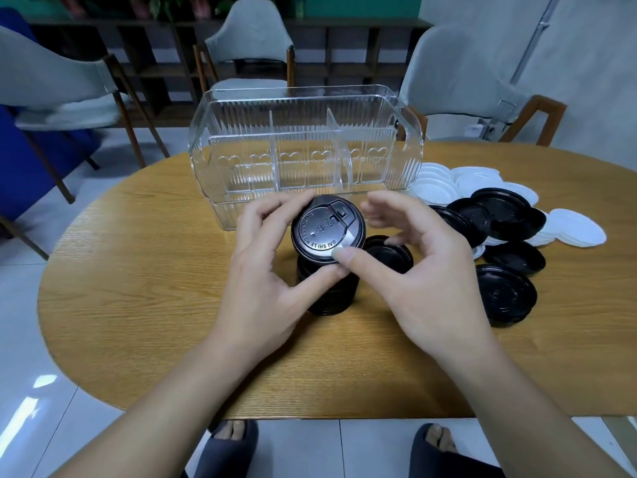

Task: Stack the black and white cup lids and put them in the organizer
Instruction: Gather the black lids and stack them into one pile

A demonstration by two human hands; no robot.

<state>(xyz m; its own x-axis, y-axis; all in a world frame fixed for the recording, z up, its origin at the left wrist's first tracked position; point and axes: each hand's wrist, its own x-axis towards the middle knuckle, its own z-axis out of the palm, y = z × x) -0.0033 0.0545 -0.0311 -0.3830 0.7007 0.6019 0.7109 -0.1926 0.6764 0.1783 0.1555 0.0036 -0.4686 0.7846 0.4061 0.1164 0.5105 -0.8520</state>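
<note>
Between the two hands stands a stack (pixel 327 288) of black lids on the wooden table (pixel 138 270), its top lid (pixel 325 231) tilted toward the camera with the sip flap showing. The left hand (pixel 265 270) grasps that top lid, fingers curled over its far rim and thumb under its near edge. The right hand (pixel 413 267) holds nothing: its thumb tip touches the lid's near rim beside the left thumb, while its fingers arch loosely above a single black lid (pixel 389 253) lying just right of the stack. Beyond both hands sits the clear organizer (pixel 303 150), ribbed, with upright dividers and no lids inside. Right of the right hand, loose black lids (pixel 499 236) lie scattered and overlapping, one (pixel 505 294) nearest the wrist. Beyond these, white lids (pixel 448 181) spread in a heap that reaches the organizer's right end.
</note>
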